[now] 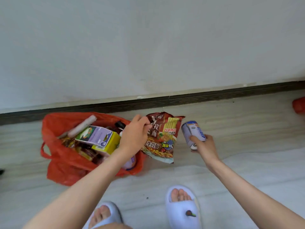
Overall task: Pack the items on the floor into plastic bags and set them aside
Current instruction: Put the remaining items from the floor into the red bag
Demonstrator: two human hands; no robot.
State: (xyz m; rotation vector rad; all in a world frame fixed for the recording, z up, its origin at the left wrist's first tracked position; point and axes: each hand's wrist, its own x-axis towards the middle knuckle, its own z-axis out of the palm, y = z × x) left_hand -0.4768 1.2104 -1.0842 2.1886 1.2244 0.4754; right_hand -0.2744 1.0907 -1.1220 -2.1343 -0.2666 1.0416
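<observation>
A red plastic bag [66, 167] lies open on the floor at the left, stuffed with several items, among them a purple and yellow carton [99, 138] and a pale roll [82, 126]. Just right of the bag, my left hand [134, 134] grips the top corner of a brown and red instant noodle packet [162, 139]. The packet hangs tilted beside the bag's right rim. Further right, my right hand [203, 147] holds a white and blue can [192, 132] on its side, above the floor.
A white wall with a dark skirting strip [181, 98] runs behind the bag. Another red bag [299, 104] shows at the right edge. My two feet in pale slippers [182, 207] stand on the light floor below my arms.
</observation>
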